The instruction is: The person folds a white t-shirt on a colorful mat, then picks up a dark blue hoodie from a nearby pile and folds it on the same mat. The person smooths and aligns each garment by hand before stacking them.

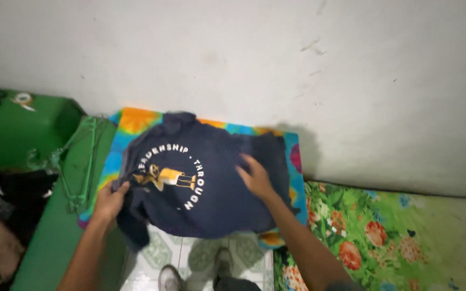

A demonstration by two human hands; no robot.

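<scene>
Fingers of your left hand [109, 200] gripped the left edge of the navy T-shirt [206, 183]. Your right hand [255, 178] pressed open and flat on the shirt, spread over a tie-dye cloth [136, 119] beside the wall.

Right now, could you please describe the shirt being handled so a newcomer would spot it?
Against the white wall lies a bright tie-dye cloth. Spread on it, under the left hand and right hand, is the navy shirt, the only dark garment with a white circular print.
</scene>
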